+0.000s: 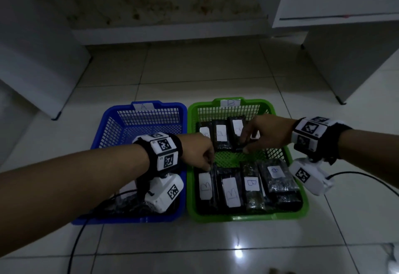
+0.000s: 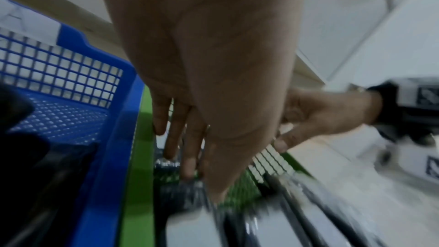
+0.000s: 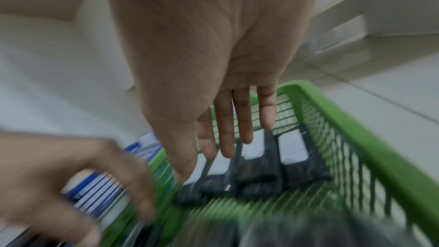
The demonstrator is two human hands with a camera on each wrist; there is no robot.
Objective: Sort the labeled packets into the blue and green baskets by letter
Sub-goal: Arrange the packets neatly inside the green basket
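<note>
Baskets sat side by side on the pale tiled floor (image 1: 216, 74), their long walls touching: the blue basket (image 1: 112, 122) on the left with a paper tag marked A (image 1: 143, 106) on its far rim, the green basket (image 1: 280, 113) on the right with a tag marked B (image 1: 230, 103).

Both hands were over the green one. The left hand (image 1: 197, 151) reached across the blue basket's right wall, its fingers (image 2: 190, 157) pointing down, loosely straight and slightly apart, tips at the top edge of the nearest-left packet (image 1: 205, 185), a dark wrapper with a white label marked B. Whether they actually pinched that edge, I could not tell. The right hand (image 1: 267, 135) hung over the far row of packets (image 1: 222, 135), fingers (image 3: 228, 129) long and close together, the thumb set apart toward the near ends of the wrappers; a grip was not plain from where I stood.

Four more packets lay along the near wall of the green basket, the ones I could read labelled B (image 1: 251, 184). Bare green mesh (image 1: 233, 157) showed between the two rows. Dark packets (image 1: 129, 206) lay in the near end of the blue basket, mostly hidden under the left wrist camera (image 1: 166, 191). White cabinets (image 1: 345, 57) stood beyond.
</note>
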